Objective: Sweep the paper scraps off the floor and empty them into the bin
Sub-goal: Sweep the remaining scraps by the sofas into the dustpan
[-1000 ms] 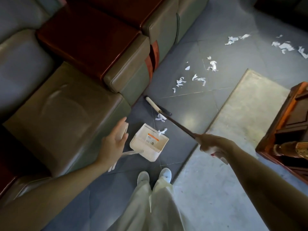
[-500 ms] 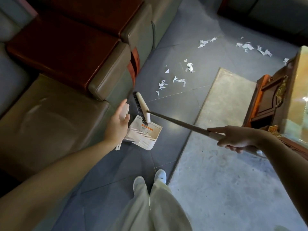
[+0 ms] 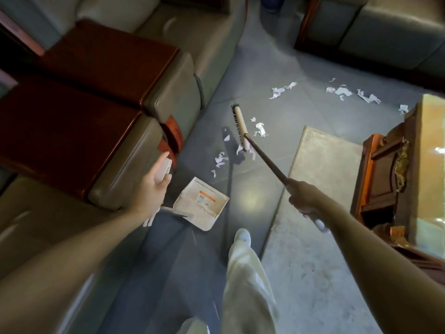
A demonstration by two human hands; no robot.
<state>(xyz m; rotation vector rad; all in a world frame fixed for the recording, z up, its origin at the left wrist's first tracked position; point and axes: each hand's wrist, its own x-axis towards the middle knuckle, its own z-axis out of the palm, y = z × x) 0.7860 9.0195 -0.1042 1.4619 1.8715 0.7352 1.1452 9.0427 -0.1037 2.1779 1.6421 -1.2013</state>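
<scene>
Paper scraps (image 3: 219, 158) around broom head (image 3: 240, 126), now moved out from dustpan (image 3: 204, 214)

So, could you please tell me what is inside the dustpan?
Only an orange-and-white label shows inside the dustpan; the paper scraps lie outside. Its hooded rear, behind the comb teeth, is covered.

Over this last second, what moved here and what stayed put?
The broom head swept to the dustpan mouth, then swung back out to the next paper scraps; the two scraps by the pan are gone from the floor. Unchanged: left grip holds the dustpan handle, right grip the broomstick; far scraps lie untouched.
</scene>
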